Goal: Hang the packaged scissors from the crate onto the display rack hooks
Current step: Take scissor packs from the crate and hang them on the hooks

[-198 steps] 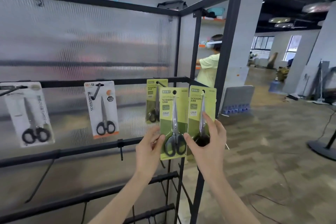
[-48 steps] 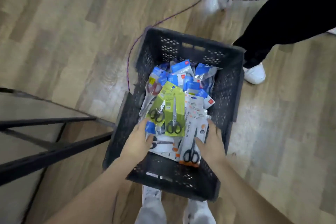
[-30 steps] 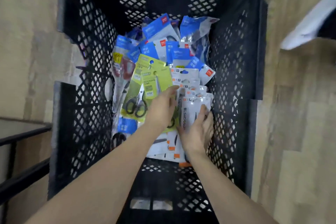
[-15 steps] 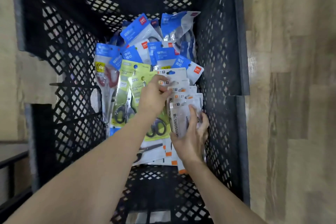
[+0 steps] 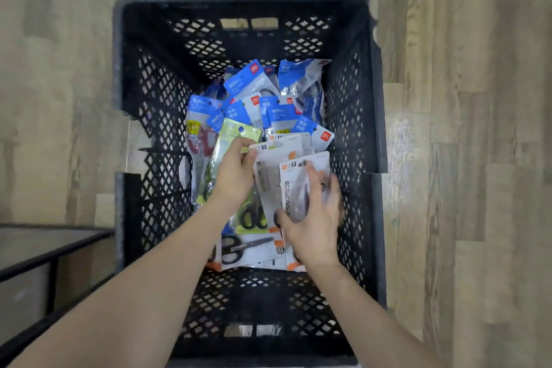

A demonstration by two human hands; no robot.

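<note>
I am looking straight down into the black crate (image 5: 125, 128) on the wood floor, and both of my hands are inside it. My right hand (image 5: 313, 218) has its fingers wrapped around a white scissors pack (image 5: 294, 185), thumb on the front and the other fingers curled at its far edge. My left hand (image 5: 236, 173) is pinching the top corner of a second white pack (image 5: 268, 158) just beside it. The scissors I need are all here in the crate: white packs near my hands, a green pack (image 5: 236, 131) under my left hand, and a heap of blue packs (image 5: 248, 81) at the far end. None of these is on a hook yet. I think the packs could slip, because they look smooth and shiny and lie in a loose, messy pile. If I lift too fast, a pack next to mine might catch and come up too, then drop. My right hand looks a bit blurry, so I can't be sure how tight it holds.
</note>
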